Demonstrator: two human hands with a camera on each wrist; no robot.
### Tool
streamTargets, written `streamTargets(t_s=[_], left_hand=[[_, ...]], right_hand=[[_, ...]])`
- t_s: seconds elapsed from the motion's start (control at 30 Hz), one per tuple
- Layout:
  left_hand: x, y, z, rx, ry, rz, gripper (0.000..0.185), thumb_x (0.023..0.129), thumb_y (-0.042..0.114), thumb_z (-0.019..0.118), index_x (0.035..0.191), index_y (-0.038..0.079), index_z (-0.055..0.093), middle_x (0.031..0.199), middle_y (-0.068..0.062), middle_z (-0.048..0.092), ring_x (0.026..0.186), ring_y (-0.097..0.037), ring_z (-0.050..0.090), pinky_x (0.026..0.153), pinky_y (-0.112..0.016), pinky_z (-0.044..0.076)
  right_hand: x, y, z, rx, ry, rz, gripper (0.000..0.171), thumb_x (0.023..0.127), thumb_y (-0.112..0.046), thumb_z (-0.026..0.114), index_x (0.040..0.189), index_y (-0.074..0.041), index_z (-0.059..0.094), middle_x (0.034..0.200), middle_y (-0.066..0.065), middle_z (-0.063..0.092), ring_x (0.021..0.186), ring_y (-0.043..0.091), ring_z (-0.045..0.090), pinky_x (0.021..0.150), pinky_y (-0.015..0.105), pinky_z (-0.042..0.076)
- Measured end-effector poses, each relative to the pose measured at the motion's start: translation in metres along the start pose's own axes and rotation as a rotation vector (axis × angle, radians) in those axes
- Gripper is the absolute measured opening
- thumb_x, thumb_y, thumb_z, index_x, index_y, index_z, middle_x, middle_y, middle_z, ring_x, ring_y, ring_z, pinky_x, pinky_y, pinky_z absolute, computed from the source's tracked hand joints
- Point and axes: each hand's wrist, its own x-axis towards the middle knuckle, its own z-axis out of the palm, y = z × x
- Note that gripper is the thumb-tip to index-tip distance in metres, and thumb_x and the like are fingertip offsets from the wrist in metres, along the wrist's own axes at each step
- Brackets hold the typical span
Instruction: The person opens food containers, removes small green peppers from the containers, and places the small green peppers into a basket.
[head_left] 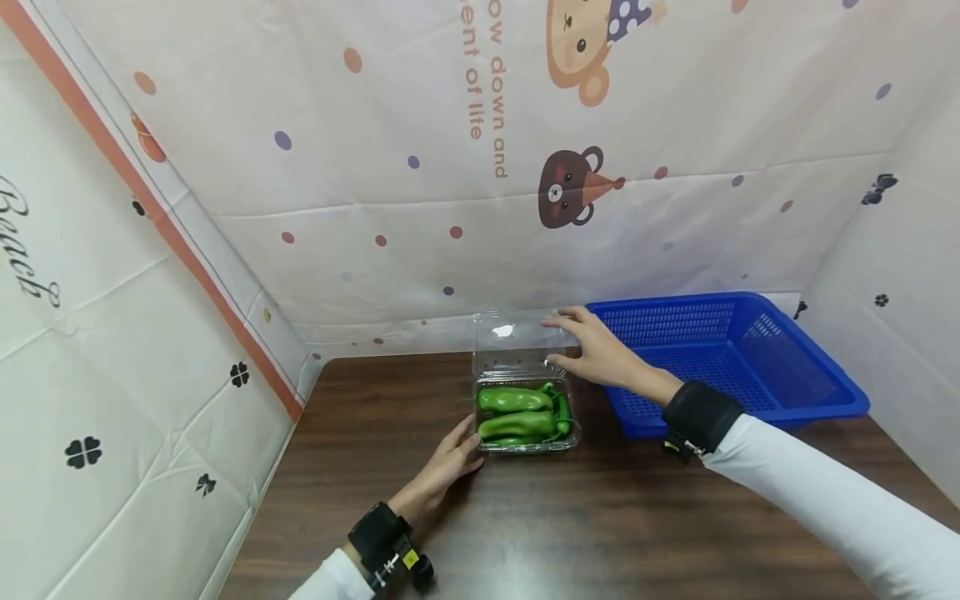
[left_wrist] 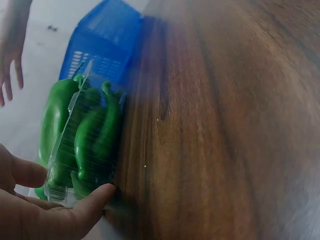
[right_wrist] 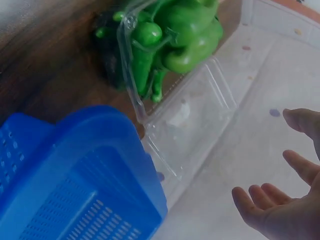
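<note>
A clear plastic clamshell box (head_left: pixel 527 448) holding several green peppers (head_left: pixel 517 425) sits on the table, its transparent lid (head_left: pixel 517 342) raised at the back. Beside the box's left front corner is my left hand (head_left: pixel 447 457); its fingertips touch the box wall, and the left wrist view shows the thumb and fingers spread about that end. My right hand (head_left: pixel 603 354) hovers by the right side of the lid with fingers apart and nothing between them. In the right wrist view a gap shows between that hand (right_wrist: pixel 287 200) and the lid (right_wrist: pixel 192 120).
A blue perforated plastic basket (head_left: pixel 795 412) stands to the right of the box, under my right forearm. Behind the brown wooden table (head_left: pixel 600 525) hangs a white printed cloth (head_left: pixel 420 100), with more cloth at both sides.
</note>
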Motion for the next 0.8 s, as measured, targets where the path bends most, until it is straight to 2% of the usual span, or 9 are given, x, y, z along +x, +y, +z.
streamTargets(t_s=[0.13, 0.33, 0.63, 0.8], left_hand=[[0.003, 0.005, -0.002, 0.029, 0.008, -0.035, 0.061, 0.110, 0.013, 0.036, 0.162, -0.003, 0.010, 0.168, -0.031, 0.005, 0.153, -0.049, 0.019, 0.120, -0.058, 0.040], [0.008, 0.010, -0.004, 0.012, 0.041, -0.116, 0.064, 0.106, 0.014, 0.042, 0.163, 0.000, 0.015, 0.168, -0.030, 0.012, 0.153, -0.047, 0.023, 0.123, -0.057, 0.037], [0.010, 0.009, -0.004, 0.005, 0.053, -0.149, 0.066, 0.104, 0.015, 0.046, 0.162, -0.001, 0.018, 0.169, -0.027, 0.013, 0.154, -0.046, 0.023, 0.125, -0.056, 0.034], [0.009, 0.010, -0.006, 0.018, 0.052, -0.163, 0.067, 0.104, 0.017, 0.048, 0.161, -0.002, 0.019, 0.169, -0.026, 0.015, 0.153, -0.045, 0.024, 0.125, -0.055, 0.035]], right_hand=[[0.000, -0.002, 0.013, -0.008, -0.060, -0.002, 0.053, 0.093, -0.015, 0.073, 0.143, -0.003, 0.057, 0.151, 0.032, 0.042, 0.140, 0.053, 0.041, 0.111, 0.070, 0.042], [0.003, -0.001, 0.030, 0.038, -0.109, -0.011, 0.054, 0.094, -0.014, 0.072, 0.144, -0.001, 0.055, 0.149, 0.032, 0.045, 0.138, 0.051, 0.045, 0.108, 0.067, 0.047], [-0.005, 0.005, 0.065, 0.077, -0.161, 0.037, 0.050, 0.095, -0.013, 0.071, 0.141, 0.000, 0.058, 0.142, 0.028, 0.053, 0.132, 0.047, 0.052, 0.109, 0.064, 0.048], [-0.010, 0.011, 0.084, 0.083, -0.142, 0.004, 0.045, 0.094, -0.013, 0.070, 0.136, 0.002, 0.062, 0.134, 0.026, 0.059, 0.126, 0.044, 0.057, 0.107, 0.062, 0.050]])
